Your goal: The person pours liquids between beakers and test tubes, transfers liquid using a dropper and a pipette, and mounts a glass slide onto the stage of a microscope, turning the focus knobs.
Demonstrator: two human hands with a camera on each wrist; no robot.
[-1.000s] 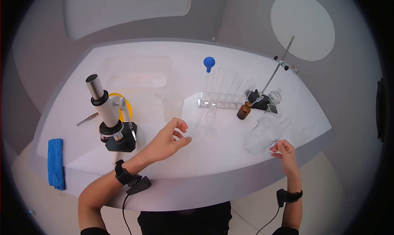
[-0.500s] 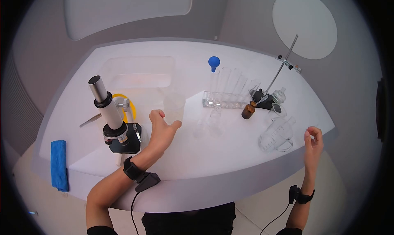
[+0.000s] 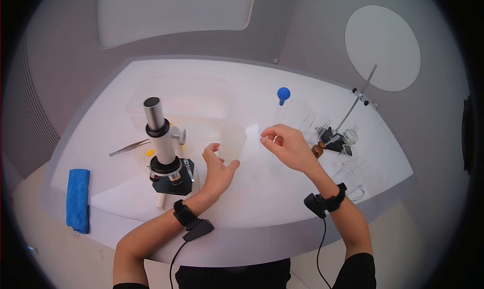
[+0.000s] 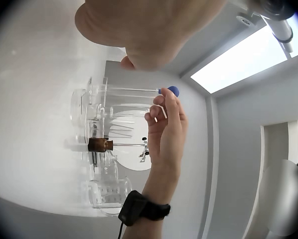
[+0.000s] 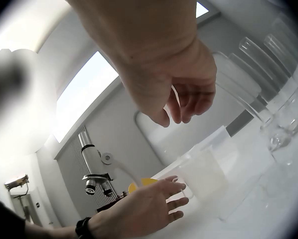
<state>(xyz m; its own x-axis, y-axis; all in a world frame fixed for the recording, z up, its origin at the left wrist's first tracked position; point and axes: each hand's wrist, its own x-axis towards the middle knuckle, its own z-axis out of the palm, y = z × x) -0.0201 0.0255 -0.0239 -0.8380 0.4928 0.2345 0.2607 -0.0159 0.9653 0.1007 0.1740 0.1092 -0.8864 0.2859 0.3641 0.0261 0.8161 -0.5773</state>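
My left hand (image 3: 219, 175) is beside a translucent plastic cup (image 3: 233, 140), thumb and fingers spread apart with nothing between them. In the right wrist view this hand (image 5: 144, 209) is low beside the cup (image 5: 204, 174); whether a fingertip touches it I cannot tell. My right hand (image 3: 290, 150) hovers over the table's middle, its fingers loosely bent and empty. The left wrist view shows the right hand (image 4: 166, 137) in front of a blue rubber bulb (image 4: 173, 91).
A microscope (image 3: 164, 148) stands left of my left hand, tweezers (image 3: 129, 147) and a blue cloth (image 3: 78, 200) farther left. Behind is a clear bin (image 3: 176, 95). To the right are glass tubes, a brown bottle (image 3: 318, 149), a glass beaker (image 3: 351, 175) and a metal stand (image 3: 357, 98).
My right hand has swung from the table's right edge leftward over the middle. My left hand first moved up toward the cup and is now beside it. The head view has shifted.
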